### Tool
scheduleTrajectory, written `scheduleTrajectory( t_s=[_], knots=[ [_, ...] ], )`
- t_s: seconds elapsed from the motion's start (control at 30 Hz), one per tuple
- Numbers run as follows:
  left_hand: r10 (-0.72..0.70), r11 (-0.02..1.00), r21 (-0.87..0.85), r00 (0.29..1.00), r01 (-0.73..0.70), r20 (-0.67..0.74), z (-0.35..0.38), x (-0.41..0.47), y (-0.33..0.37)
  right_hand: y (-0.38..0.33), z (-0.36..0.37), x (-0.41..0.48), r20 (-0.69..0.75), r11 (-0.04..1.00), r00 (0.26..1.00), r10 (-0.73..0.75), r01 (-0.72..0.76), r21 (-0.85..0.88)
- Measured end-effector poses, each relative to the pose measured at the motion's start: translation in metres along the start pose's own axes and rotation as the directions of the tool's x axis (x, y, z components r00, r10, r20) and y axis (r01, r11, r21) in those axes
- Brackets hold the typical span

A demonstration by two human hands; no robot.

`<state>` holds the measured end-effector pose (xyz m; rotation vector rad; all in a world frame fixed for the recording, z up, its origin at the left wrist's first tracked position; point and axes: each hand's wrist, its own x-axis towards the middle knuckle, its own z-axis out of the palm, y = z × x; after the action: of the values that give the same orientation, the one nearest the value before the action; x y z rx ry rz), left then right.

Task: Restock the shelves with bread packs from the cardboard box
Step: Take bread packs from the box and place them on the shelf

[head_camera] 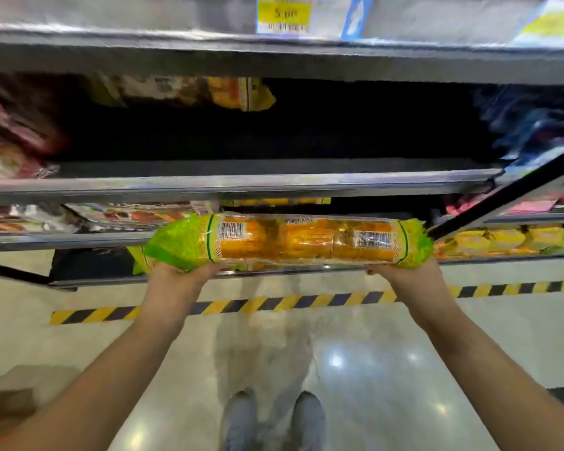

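Two orange-and-green bread packs (290, 240) lie end to end as one long bundle, held level in front of the shelving. My left hand (173, 281) grips the green left end from below. My right hand (407, 278) holds the green right end the same way. The bundle hangs at the height of the lower shelves, just in front of their edges. A corner of the brown cardboard box (4, 411) shows at the bottom left, blurred. One similar bread pack (209, 91) lies deep on the middle shelf (241, 183), which is otherwise dark.
Red-packed goods (10, 138) fill the shelf's left end and dark blue packs (534, 125) its right. Yellow packs (502, 239) sit on the lower right shelf. A yellow price tag (284, 14) hangs on the top shelf edge. Striped hazard tape (306, 302) crosses the glossy floor.
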<state>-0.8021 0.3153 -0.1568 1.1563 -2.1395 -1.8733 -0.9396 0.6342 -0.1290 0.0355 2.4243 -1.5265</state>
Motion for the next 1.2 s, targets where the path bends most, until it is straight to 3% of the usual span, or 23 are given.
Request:
scheduleTrajectory(
  t_s=[0.37,0.53,0.7,0.83,1.07,1.2],
  knots=[
    [0.037,0.996,-0.071,0.985,-0.05,-0.168,0.059,0.06,-0.06,0.061,0.043,0.075,-0.038,0.999,0.999,-0.016,0.014,-0.048],
    [0.044,0.993,-0.103,0.991,-0.057,-0.13,0.075,0.088,-0.076,0.075,0.059,0.096,0.043,0.991,0.994,-0.099,0.103,-0.089],
    [0.063,0.998,-0.015,0.996,-0.064,-0.059,0.088,0.099,-0.067,0.095,0.067,0.122,0.013,0.991,0.999,-0.05,0.051,-0.126],
    [0.1,0.995,-0.006,0.994,-0.101,-0.045,0.095,0.109,-0.053,0.091,0.076,0.139,0.046,1.0,0.999,0.011,-0.012,0.016],
    [-0.096,0.993,0.074,0.995,0.096,-0.001,0.109,0.118,-0.046,0.09,0.085,0.155,-0.054,0.955,0.985,0.163,-0.143,0.261],
    [-0.095,0.982,0.162,0.996,0.093,0.001,0.109,0.13,-0.033,0.079,0.09,0.161,-0.061,0.961,0.978,0.201,-0.185,0.204]
  ],
)
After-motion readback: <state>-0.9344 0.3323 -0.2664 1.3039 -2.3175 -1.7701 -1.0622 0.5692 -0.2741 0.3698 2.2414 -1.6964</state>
